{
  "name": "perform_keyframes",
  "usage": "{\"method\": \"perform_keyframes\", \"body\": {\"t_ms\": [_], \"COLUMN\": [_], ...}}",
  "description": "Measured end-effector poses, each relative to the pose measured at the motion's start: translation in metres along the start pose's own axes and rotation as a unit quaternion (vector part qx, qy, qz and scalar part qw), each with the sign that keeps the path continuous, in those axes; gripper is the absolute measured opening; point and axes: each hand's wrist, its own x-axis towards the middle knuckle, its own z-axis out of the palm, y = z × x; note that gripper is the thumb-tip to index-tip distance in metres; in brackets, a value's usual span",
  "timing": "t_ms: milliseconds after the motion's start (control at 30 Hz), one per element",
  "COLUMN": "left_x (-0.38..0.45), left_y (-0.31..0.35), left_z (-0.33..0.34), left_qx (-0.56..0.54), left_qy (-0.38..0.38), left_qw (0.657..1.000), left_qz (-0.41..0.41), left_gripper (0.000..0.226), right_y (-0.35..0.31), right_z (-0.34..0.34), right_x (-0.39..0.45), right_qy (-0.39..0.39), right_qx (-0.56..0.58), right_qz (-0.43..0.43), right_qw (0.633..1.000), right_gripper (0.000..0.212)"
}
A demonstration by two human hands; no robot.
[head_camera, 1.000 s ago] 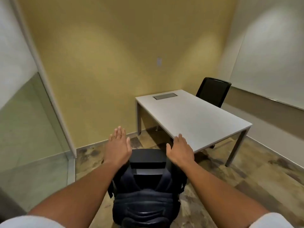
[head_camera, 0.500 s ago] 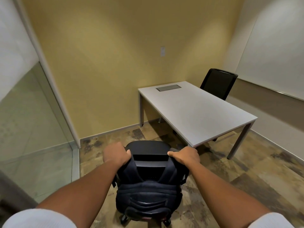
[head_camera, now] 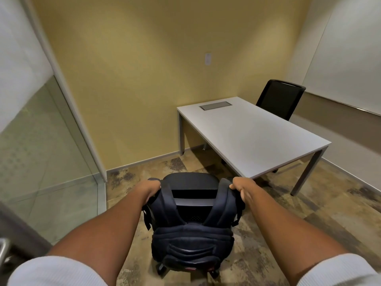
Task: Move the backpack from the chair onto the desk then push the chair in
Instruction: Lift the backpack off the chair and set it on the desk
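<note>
Head view shows the white bench (head_camera: 253, 137) well apart from the chair (head_camera: 191, 180), whose seat carries the dark backpack (head_camera: 191, 230). The left hand (head_camera: 151, 187) and right hand (head_camera: 242, 186) are each closed around a shoulder strap at the top. Since the chair looks wheeled, a lift pulled sideways could probably roll it or snag a strap on the backrest.
</note>
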Motion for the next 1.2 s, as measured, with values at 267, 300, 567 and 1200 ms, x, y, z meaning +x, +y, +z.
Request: {"method": "perform_keyframes", "body": {"t_ms": [267,300,567,1200], "left_x": [-0.011,-0.013,-0.032,-0.063], "left_y": [0.008,0.008,-0.005,-0.021], "left_z": [0.01,0.012,0.029,0.033], "left_qx": [-0.373,-0.407,-0.526,-0.478], "left_qy": [0.003,0.006,0.072,0.216], "left_qw": [0.922,0.907,0.843,0.851], "left_qz": [-0.102,-0.107,-0.088,-0.034], "left_gripper": [0.035,0.035,0.037,0.038], "right_y": [0.012,0.014,0.028,0.028], "right_z": [-0.008,-0.007,0.003,-0.001], "right_x": [-0.005,-0.007,-0.027,-0.101], "right_qy": [0.009,0.018,0.22,0.266], "right_qx": [0.298,0.333,0.429,0.449], "right_qz": [0.049,0.053,0.032,0.059], "right_qw": [0.953,0.941,0.876,0.851], "right_gripper": [0.03,0.035,0.042,0.054]}}
